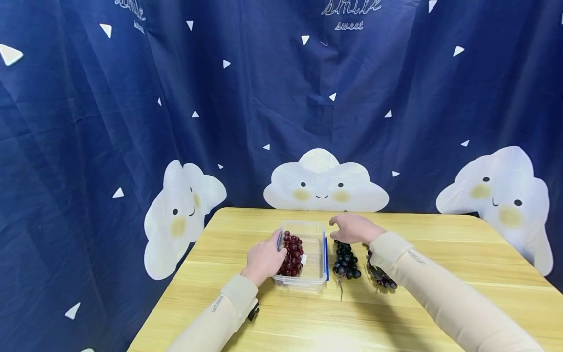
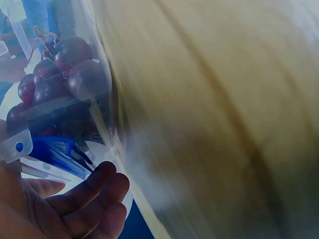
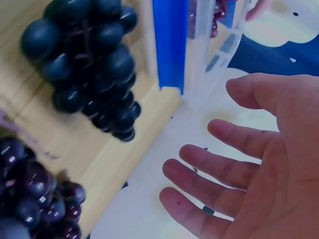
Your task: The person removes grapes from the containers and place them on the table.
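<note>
A clear plastic food container (image 1: 314, 259) with blue latches stands mid-table, a bunch of red grapes (image 1: 293, 259) lying along its left side. My left hand (image 1: 264, 259) holds the container's left wall, the thumb at the rim; in the left wrist view, curled fingers meet a blue latch flap (image 2: 55, 152). To the container's right lies a bunch of black grapes (image 1: 346, 261). Over its far end hovers my right hand (image 1: 355, 229), which the right wrist view shows with fingers spread and nothing in them.
Farther right on the wooden table (image 1: 272, 322) lies a dark purple grape bunch (image 1: 381, 275), partly behind my right wrist. A blue latch flap (image 1: 327, 259) hangs at the container's right side. Behind the table hangs a navy curtain (image 1: 281, 98) with cloud prints.
</note>
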`<state>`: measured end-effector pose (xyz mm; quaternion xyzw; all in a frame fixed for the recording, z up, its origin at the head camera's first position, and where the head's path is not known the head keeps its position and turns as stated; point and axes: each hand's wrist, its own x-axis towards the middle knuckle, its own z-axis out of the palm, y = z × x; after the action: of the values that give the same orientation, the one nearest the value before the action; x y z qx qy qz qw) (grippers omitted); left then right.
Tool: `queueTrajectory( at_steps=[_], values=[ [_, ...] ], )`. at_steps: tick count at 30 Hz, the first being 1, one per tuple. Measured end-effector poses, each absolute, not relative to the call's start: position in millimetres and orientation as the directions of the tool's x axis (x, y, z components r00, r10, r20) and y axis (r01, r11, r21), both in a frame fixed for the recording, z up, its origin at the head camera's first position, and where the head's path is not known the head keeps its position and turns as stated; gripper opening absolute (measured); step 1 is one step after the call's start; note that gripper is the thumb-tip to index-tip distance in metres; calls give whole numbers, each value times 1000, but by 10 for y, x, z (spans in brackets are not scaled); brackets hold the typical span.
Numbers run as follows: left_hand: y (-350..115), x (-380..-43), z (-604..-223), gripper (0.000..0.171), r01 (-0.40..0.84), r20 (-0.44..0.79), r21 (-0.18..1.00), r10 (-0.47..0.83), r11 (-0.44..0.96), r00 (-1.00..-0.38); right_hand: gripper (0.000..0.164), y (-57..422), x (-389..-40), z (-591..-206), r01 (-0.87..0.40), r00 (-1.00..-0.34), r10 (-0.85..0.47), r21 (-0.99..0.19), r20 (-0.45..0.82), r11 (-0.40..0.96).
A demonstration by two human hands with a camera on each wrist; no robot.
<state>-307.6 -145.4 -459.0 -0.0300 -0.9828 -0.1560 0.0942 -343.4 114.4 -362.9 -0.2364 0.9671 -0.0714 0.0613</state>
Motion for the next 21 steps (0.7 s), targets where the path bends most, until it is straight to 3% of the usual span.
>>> queueTrajectory(
  at_steps=[21],
  values=[
    [-1448,-3072,-4579,59,91,194,300,32,950,-980,46,619,-3471,-3581,-469,-866,-490,-178,-101,865]
  ],
)
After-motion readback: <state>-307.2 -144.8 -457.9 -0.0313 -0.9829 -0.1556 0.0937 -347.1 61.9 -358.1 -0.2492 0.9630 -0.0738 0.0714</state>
